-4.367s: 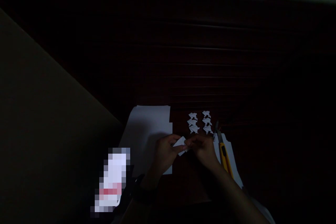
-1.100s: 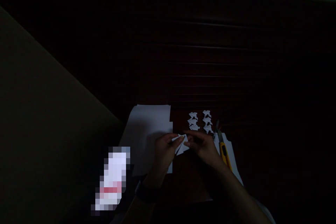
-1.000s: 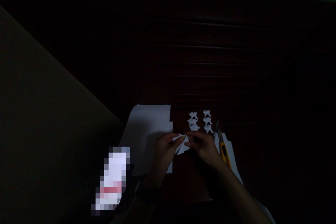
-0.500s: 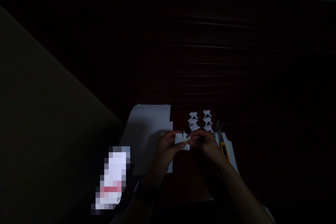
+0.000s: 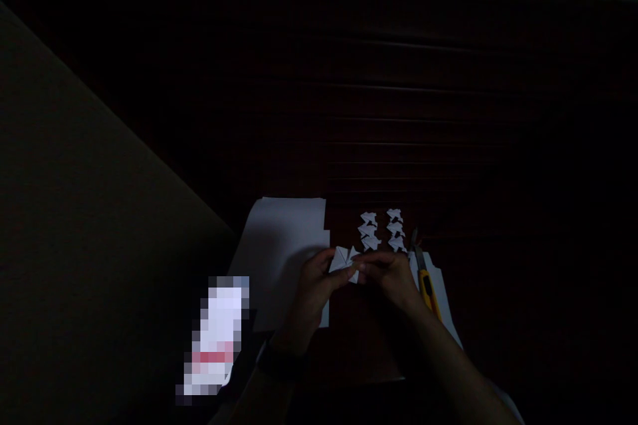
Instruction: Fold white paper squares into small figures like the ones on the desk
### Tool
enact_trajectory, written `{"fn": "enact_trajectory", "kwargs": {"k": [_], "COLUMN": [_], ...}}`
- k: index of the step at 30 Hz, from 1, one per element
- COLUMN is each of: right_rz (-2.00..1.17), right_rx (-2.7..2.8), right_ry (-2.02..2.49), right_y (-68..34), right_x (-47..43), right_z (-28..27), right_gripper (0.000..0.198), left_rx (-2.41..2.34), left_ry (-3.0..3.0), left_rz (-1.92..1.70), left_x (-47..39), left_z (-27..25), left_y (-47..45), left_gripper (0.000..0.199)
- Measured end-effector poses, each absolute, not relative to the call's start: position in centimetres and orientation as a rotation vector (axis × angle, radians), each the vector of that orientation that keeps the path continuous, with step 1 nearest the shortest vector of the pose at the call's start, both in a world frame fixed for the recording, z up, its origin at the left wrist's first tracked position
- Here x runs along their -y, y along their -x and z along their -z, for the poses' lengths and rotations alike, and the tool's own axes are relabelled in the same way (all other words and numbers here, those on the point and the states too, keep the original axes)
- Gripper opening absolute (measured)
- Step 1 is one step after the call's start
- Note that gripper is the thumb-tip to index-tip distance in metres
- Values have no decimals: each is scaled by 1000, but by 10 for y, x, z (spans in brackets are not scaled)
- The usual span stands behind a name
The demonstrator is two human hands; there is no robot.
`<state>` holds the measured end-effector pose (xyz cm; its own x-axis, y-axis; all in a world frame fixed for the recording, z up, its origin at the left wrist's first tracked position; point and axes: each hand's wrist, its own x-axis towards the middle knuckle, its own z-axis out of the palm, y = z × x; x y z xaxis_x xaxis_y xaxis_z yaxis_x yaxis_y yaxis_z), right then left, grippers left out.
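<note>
Between my two hands is a small piece of folded white paper (image 5: 341, 258) with crease lines and raised flaps. My left hand (image 5: 316, 282) grips its left side, thumb in front and fingers behind. The fingertips of my right hand (image 5: 393, 276) pinch a flap on its right side. Just beyond my hands, several small folded paper figures lie in two columns, a left column (image 5: 369, 231) and a right column (image 5: 395, 229), on the dark wooden table (image 5: 359, 352).
Large white sheets (image 5: 286, 226) lie to the left, partly under my left hand. On the right, a yellow utility knife (image 5: 427, 289) rests on more white paper (image 5: 446, 299), near a dark-bladed tool (image 5: 414, 236). A bright pixelated screen (image 5: 219, 325) is at lower left.
The folded paper has tilted between my hands, and my right fingers have shifted on its flap. Both hands still hold it in nearly the same place.
</note>
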<state>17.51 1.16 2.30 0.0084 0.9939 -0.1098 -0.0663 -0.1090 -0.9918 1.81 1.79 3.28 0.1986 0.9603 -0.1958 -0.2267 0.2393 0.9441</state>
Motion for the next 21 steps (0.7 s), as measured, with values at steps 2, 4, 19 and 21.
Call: {"fn": "enact_trajectory", "kwargs": {"k": [2, 4, 19, 21], "right_rz": [-1337, -1362, -1218, -1220], "right_rx": [1040, 1023, 1390, 1404], "right_ry": [1237, 1225, 1121, 1105], "right_y": [-173, -172, -182, -183], "right_x": [-11, -11, -10, -10], "right_z": [-24, -25, -33, -34], "right_gripper": [18, 19, 12, 10], "left_rx": [-1011, -1001, -942, -933], "left_ry": [-921, -909, -692, -664], "left_rz": [-1034, -1046, -984, -966], "left_x": [-18, -18, -17, -18], "left_z": [-34, -34, -37, -37], "left_y": [-18, -18, -12, -10], "left_gripper": [30, 31, 34, 34]}}
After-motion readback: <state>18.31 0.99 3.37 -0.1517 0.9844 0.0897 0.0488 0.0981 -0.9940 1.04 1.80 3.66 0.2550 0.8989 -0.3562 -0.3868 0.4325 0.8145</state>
